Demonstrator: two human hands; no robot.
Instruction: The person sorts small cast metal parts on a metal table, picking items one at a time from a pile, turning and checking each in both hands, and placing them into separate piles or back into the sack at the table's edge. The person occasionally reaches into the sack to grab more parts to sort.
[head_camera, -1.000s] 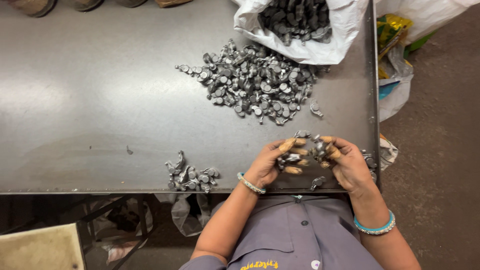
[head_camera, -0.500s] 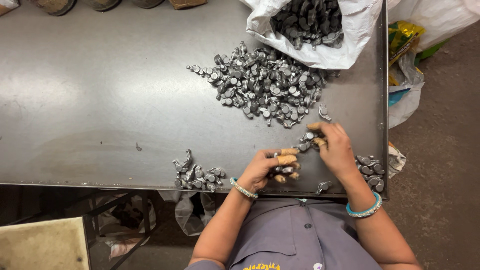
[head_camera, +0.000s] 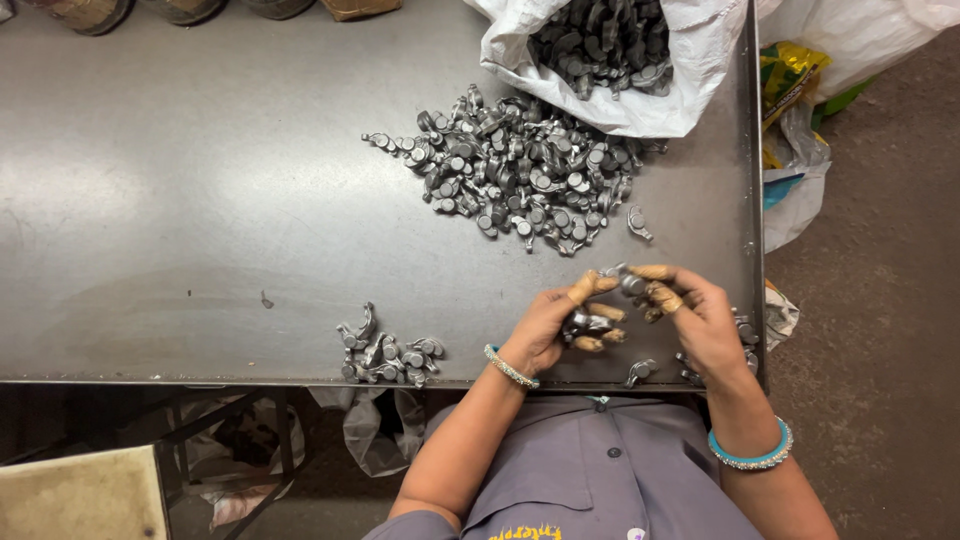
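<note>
Left hand (head_camera: 550, 330) curled shut around several small grey metal parts (head_camera: 588, 325), near table (head_camera: 200, 200) front edge; right hand (head_camera: 690, 315) just beside, fingertips pinching one metal piece (head_camera: 632, 284); big loose pile (head_camera: 520, 170) farther back, spilling from white sack (head_camera: 690, 60); small pile (head_camera: 388, 350) left of left hand.

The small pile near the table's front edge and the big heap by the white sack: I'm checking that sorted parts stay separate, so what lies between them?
In the head view, only bare table separates the small pile from the big heap.
</note>
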